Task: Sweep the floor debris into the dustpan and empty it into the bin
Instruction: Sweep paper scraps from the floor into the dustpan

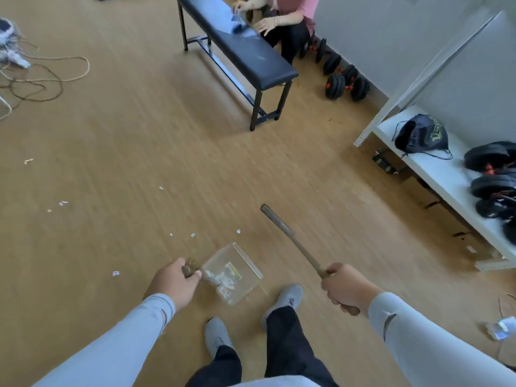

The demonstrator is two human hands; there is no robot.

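clear plastic dustpan with paper scraps rests on wooden floor; left hand grips its handle, right hand grips the broom.

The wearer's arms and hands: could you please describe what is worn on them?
Both arms wear long, light grey-blue sleeves reaching the wrists, each creased near the cuff. The left hand and right hand are bare: no gloves, and no rings or watch visible.

Open floor; bench perhaps obstructive
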